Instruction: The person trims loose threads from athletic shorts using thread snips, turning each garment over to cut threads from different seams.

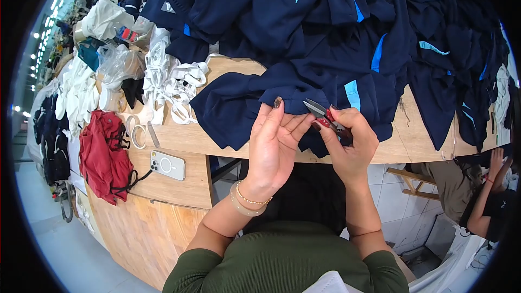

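My left hand (271,146) is closed on the edge of a navy blue garment (228,103), its thumb on top of the cloth and its fingers curled beneath. In my right hand (353,141) is a pair of thread snips (326,117) with red handles and dark, pointed blades. The blade tips point up and left, close to the cloth beside my left fingers. I cannot tell whether they touch a thread. A light blue strip (352,95) shows on the navy cloth just above my right hand.
A large pile of navy garments (260,21) covers the table's far side. To the left lie white straps (184,84), a red cloth bag (103,152), a phone (167,165) and a tape roll (139,136). Another person's arm (484,195) shows at the far right, near a wooden stool (413,182).
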The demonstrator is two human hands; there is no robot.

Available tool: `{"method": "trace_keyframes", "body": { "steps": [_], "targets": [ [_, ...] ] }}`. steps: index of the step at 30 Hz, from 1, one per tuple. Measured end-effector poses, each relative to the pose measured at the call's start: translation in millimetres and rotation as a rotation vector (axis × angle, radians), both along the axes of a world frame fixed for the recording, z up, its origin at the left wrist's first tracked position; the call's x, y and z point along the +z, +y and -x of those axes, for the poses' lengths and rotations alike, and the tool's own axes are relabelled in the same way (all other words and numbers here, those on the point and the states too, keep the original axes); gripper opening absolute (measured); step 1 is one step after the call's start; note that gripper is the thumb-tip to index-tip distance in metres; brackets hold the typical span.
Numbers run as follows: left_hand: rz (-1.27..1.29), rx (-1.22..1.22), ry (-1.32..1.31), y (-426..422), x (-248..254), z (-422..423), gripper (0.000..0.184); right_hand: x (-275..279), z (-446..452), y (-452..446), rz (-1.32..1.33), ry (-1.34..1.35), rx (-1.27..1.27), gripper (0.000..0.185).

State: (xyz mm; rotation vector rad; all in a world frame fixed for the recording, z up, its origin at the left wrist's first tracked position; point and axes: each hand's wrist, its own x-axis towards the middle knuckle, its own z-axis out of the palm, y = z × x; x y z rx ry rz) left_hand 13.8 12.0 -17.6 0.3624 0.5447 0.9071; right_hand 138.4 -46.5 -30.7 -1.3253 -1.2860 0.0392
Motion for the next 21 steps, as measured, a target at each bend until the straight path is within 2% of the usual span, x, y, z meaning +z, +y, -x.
{"method": "trace_keyframes", "body": {
  "steps": [3,6,8,9,12,14,16,18,19,20,21],
  "targets": [
    [-0.012,-0.004,-0.03,0.4,-1.7,0.4,0.016,-0.8,-1.7,-2.4,0.031,-0.001,0.002,0.023],
    [-0.003,0.022,-0.019,1.0,-0.3,0.7,0.017,-1.0,-1.6,-5.3,0.132,0.139,-0.039,0.024],
    [0.004,0.027,-0.037,2.4,-1.3,1.3,0.018,-7.6,-1.8,-1.4,0.056,0.311,-0.089,0.03],
    [0.014,0.032,-0.05,3.0,-1.7,1.9,0.019,-11.5,-2.9,-1.1,0.097,0.338,-0.085,0.039],
    [-0.017,-0.021,-0.137,3.7,-0.5,4.9,0.026,-2.1,-3.3,3.0,0.22,0.168,-0.066,0.044],
    [-0.093,-0.016,-0.08,1.8,6.7,5.1,0.028,-6.3,-6.8,7.5,0.269,0.151,-0.032,0.034],
    [-0.169,-0.006,-0.022,3.6,6.4,5.4,0.032,-10.9,-16.0,12.7,0.141,0.143,-0.001,0.023],
    [-0.524,0.056,0.426,9.0,-10.4,7.4,0.029,-4.6,-24.3,17.2,0.184,0.316,0.095,0.014],
    [-0.555,0.086,0.565,12.8,-17.7,7.6,0.028,2.7,-24.6,14.0,0.341,0.652,0.143,0.005],
    [-0.689,0.127,0.751,18.3,-21.4,6.3,0.03,8.0,-25.7,17.6,0.224,0.787,0.258,0.005],
    [-0.873,0.251,0.946,25.2,-28.1,3.6,0.034,12.8,-27.2,21.7,0.203,0.766,0.271,0.005]
  ]
}}
